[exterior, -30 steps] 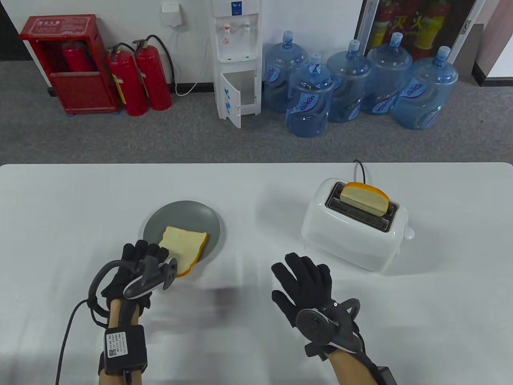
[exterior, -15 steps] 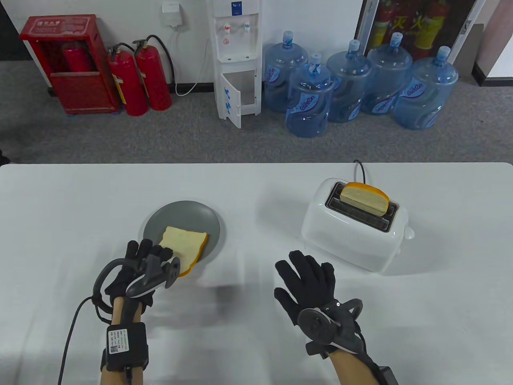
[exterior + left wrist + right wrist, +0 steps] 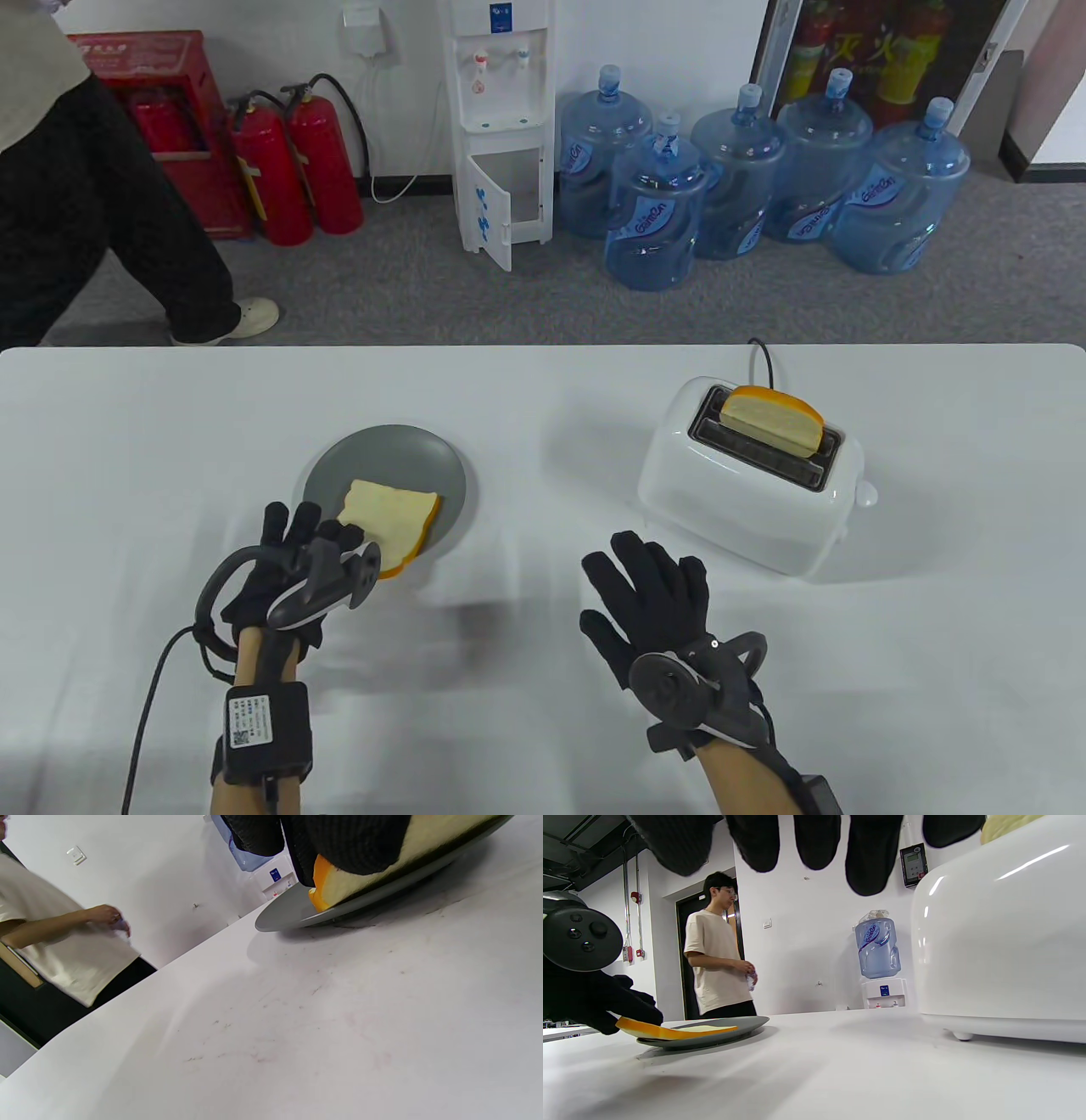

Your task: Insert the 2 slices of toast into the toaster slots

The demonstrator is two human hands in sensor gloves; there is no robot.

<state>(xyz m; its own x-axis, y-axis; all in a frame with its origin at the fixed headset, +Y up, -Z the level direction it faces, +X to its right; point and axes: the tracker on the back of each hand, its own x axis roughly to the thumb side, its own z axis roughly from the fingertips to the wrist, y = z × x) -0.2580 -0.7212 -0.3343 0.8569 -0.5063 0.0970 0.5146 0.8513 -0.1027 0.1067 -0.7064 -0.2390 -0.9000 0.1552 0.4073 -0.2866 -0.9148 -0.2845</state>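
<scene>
Meanwhile, on the white desk (image 3: 543, 407) one slice of toast (image 3: 389, 524) lies flat on the grey plate (image 3: 399, 450), its near corner hanging over the plate's near rim; the left hand (image 3: 284, 564) is at that corner, its fingers (image 3: 352, 844) lying on top of the slice in the left wrist view, though whether a thumb is under it cannot be told; the other slice (image 3: 772, 418) stands upright in the far slot of the white toaster (image 3: 747, 501), with the near slot dark and bare; the right hand (image 3: 653, 611) hovers over the desk between plate and toaster, near the toaster's front, its fingers (image 3: 869, 857) spread and straight, holding nothing; a person (image 3: 719, 955) in a pale shirt stands beyond the desk.
</scene>
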